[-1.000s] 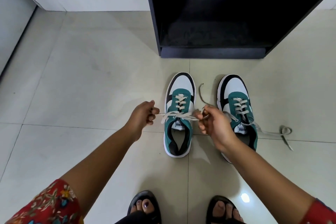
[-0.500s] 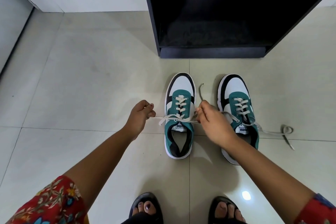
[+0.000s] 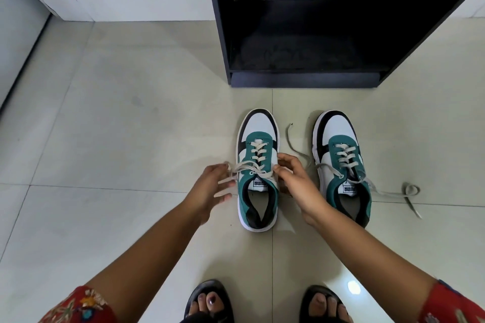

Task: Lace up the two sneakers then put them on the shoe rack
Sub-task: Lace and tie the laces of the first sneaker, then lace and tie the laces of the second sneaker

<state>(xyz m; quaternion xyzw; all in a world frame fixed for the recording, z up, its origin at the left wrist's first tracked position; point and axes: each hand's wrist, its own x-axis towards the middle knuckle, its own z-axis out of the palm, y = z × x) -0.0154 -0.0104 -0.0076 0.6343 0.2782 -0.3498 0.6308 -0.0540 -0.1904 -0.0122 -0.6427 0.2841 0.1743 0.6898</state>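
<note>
Pale floor tiles (image 3: 118, 118) carry both sneakers side by side, toes toward the dark shoe rack (image 3: 304, 78), whose lower shelf shows no shoes. On the left sneaker (image 3: 258, 173) the lace runs through every eyelet; the left hand (image 3: 210, 189) and right hand (image 3: 296, 181) each pinch one end beside its collar, so tying seems under way. Beside it, the right sneaker (image 3: 341, 165) is laced, but its ends (image 3: 409, 191) trail loose on the floor. Judging by this, both knots and the shelving remain.
</note>
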